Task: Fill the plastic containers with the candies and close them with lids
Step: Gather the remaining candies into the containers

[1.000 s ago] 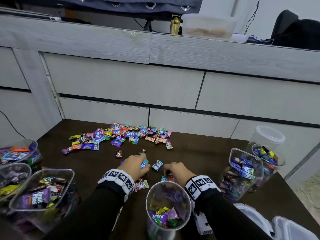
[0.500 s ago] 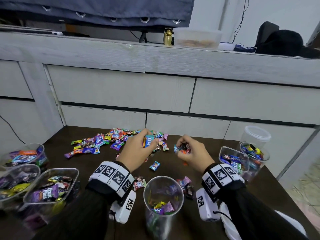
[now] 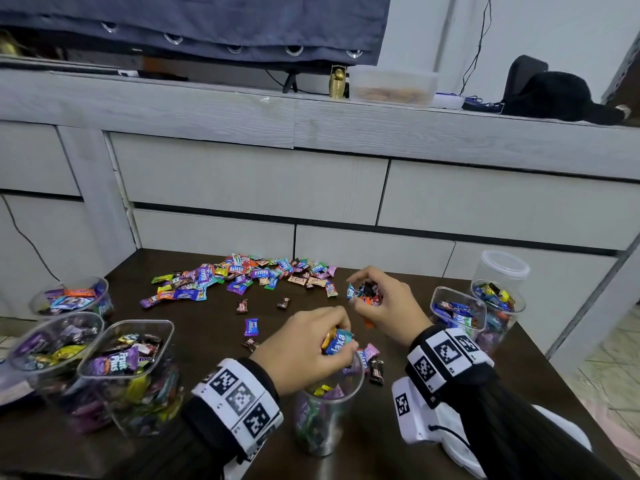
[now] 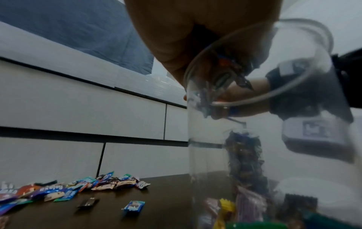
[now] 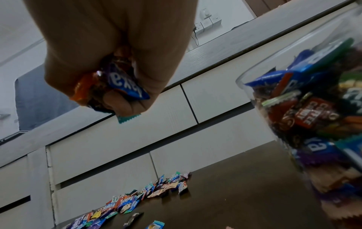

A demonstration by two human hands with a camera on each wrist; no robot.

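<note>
1. Round clear cup (image 3: 325, 415) upright at the near middle of the dark desk (image 3: 207, 341), partly filled with wrapped candies; also seen from the side in the left wrist view (image 4: 254, 124).
2. Left hand (image 3: 304, 344) directly over the cup's rim, grip curled round a small bunch of candies (image 3: 337, 341), a blue "Relaxa" wrapper sticking out between the fingers.
3. Right hand (image 3: 384, 303) raised just beyond and right of the cup, grip closed on another clutch of candies (image 3: 367, 292); right wrist view shows blue and orange wrappers bunched in the fist (image 5: 109, 62).
4. A few loose sweets (image 3: 372, 362) lying beside the cup on its right, others scattered singly toward the middle of the desk, among them a purple one (image 3: 251, 326).
5. Main heap of candies (image 3: 242, 277) spread along the far edge of the desk, against the grey drawer fronts (image 3: 249, 181).
6. Three open tubs at left, all holding candies: square one (image 3: 131, 372) nearest, round one (image 3: 55, 344) beside it, another (image 3: 74, 297) behind.
7. At right, a square tub (image 3: 457, 311) and a round one (image 3: 498, 306), both filled and lidless; behind them a jar with white lid on (image 3: 502, 268).
8. White lids (image 3: 561, 424) at near right, mostly hidden by the right sleeve.
</note>
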